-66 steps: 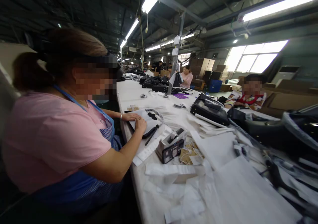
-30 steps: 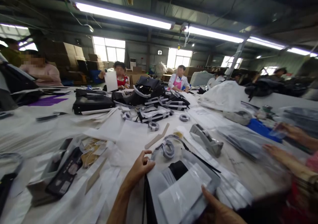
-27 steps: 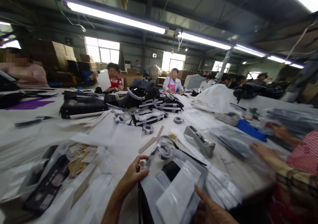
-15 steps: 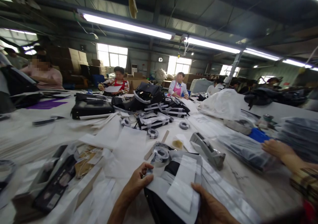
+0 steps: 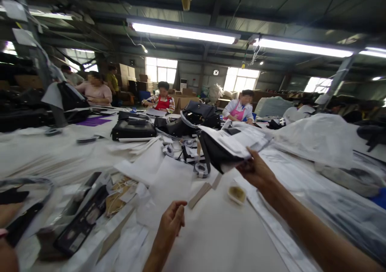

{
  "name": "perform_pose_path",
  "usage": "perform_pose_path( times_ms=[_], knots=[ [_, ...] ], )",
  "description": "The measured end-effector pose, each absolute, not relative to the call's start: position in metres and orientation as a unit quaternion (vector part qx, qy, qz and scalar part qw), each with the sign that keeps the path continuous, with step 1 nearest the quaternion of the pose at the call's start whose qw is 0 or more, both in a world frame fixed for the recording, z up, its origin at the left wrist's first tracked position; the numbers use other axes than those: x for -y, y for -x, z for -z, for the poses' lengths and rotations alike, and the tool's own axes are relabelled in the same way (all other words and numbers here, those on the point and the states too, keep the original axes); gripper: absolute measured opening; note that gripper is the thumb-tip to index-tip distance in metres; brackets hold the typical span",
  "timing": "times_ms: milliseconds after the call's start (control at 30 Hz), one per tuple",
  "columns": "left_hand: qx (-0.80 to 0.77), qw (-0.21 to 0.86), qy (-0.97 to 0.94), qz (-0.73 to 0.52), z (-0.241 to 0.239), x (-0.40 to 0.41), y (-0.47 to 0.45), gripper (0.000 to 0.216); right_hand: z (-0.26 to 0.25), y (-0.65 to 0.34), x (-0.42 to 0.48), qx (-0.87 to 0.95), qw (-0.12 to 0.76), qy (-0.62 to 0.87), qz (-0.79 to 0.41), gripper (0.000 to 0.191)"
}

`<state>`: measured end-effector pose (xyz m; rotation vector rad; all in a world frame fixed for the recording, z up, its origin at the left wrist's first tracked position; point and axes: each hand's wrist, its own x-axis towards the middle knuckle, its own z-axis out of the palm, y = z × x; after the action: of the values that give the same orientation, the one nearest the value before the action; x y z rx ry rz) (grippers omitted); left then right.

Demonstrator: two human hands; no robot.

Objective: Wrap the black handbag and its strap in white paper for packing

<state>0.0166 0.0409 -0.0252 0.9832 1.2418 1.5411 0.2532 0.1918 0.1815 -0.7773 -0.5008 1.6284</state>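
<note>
The right hand grips the near edge of a black bag with white paper on top, and the bag tips a bit over the white table. The left hand is free, fingers loosely bent, near some flat brown strips.

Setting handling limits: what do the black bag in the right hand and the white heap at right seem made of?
Black bag: probably leather or imitation leather, smooth with a faint sheen; blur hides which. White heap: likely thin plastic film, looking translucent and crumpled.
</note>
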Motion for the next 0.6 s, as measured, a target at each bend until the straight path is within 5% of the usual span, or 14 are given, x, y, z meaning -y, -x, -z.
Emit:
perform_pose_path(
  times_ms=[200,300,433,600],
  knots=[
    [-0.554,0.426,-0.436,-0.568,0.024,-0.039,-0.021,0.061,-0.162,-0.174,-0.256,0.309,0.399,0.329,-0.798,0.055],
    [-0.564,0.425,-0.433,-0.56,0.021,-0.036,-0.022,0.053,-0.108,-0.138,-0.228,0.467,0.279,0.337,-0.768,0.051],
    [-0.57,0.422,-0.432,-0.558,0.024,-0.037,-0.023,0.042,-0.025,-0.118,-0.188,0.785,0.229,0.328,-0.473,0.032],
    [-0.574,0.409,-0.443,-0.554,0.045,-0.048,-0.022,0.035,0.052,-0.122,-0.178,0.894,0.259,0.269,-0.247,0.031]
  ],
)
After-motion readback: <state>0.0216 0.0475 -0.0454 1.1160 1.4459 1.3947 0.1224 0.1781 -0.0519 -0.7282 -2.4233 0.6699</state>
